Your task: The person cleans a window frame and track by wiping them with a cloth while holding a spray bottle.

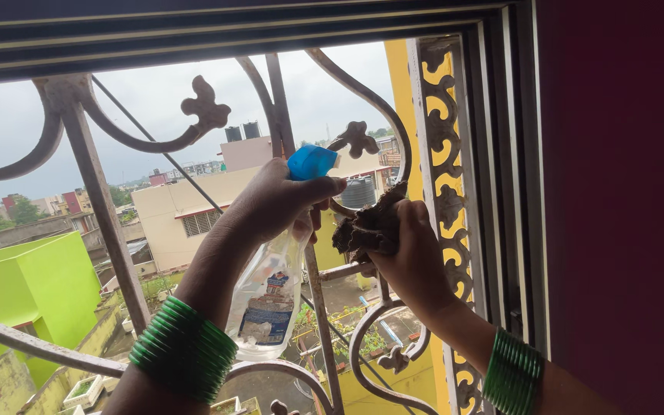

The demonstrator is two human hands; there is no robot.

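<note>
Head view, looking out thru a window w/ an ornate rusty metal grille [101, 207]. Clear plastic spray bottle with a blue trigger nozzle and a printed label [270, 296] is held up at centre frame, just in front of the grille's middle upright bar, nozzle at top, body hanging down. Left hand [274, 201] is closed round the bottle's neck, fingers curled over the blue trigger head; a stack of green bangles [184, 350] sits on that wrist. Just beside it, to the right, the right hand [413, 257] is closed on a crumpled dark brown cloth [370, 227], pressing it against a curled scroll of the grille; a 2nd stack of green bangles [512, 373] on that wrist. Hands are near each other, not touching.

Further right: a pale window frame [493, 177] w/ a cut-out floral pattern strip, then a dark maroon wall [624, 207]. Beyond the grille: a beige flat-roofed building [174, 211] w/ black tanks on top, a bright lime-green building [28, 288] at lower left, yellow wall sections, and an overcast grey sky [9, 123].
</note>
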